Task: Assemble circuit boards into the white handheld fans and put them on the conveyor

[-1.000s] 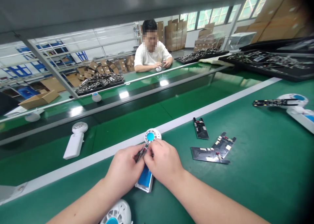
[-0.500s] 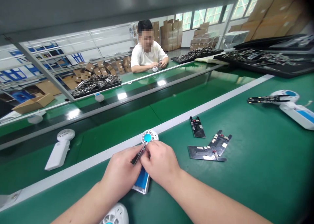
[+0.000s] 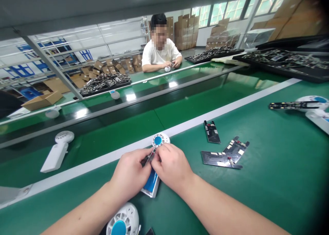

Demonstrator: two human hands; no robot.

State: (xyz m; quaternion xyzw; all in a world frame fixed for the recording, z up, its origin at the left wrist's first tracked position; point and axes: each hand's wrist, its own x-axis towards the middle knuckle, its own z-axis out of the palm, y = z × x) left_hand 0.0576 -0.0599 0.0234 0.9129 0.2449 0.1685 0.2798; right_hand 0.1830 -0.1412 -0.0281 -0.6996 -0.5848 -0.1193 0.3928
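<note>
A white handheld fan with a round grille head [image 3: 161, 139] and a blue panel in its open handle [image 3: 152, 184] lies under both hands on the green table. My left hand [image 3: 131, 169] is closed on a small dark circuit board [image 3: 150, 156], held tilted over the handle. Right beside it, my right hand [image 3: 173, 164] is pinched at the base of the fan head, against the board's end. What its fingertips grip is hidden. Another white fan [image 3: 122, 221] lies near my left forearm, at the bottom edge.
Several loose circuit boards [image 3: 212, 132] lie to the right. Farther right, a board [image 3: 285, 105] rests across another fan [image 3: 316, 115]. A closed white fan [image 3: 55, 156] sits on the green conveyor [image 3: 123, 125]. Black trays of boards [image 3: 282, 65] stand behind. A co-worker [image 3: 160, 55] sits opposite.
The view has shifted slightly, moving most things rightward. The white fan on the near belt has slid left, while fans on the far lane have moved right. Both hands keep nearly the same pose.
</note>
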